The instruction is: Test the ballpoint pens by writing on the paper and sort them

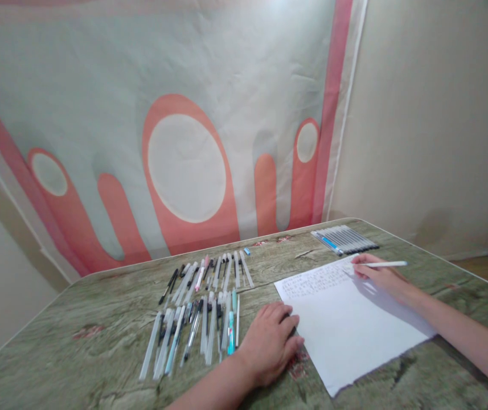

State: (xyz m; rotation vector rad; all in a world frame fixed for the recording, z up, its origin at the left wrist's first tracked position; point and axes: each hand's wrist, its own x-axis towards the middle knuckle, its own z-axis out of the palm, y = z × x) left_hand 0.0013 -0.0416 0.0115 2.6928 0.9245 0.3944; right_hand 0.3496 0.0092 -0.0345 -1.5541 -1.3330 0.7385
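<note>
Right hand [378, 274] is grasping a white pen [386, 263] over the far part of the paper [355, 330], near the handwriting [312, 282]. Left hand [271, 339] is resting at the paper's left edge, grip released. Loose pens [211, 330] are lying left of the paper.

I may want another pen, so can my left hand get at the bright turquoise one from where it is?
Probably yes: your left hand looks free, resting by the left edge of the paper, and the bright turquoise pen lies close by, with nothing seen on top.
</note>
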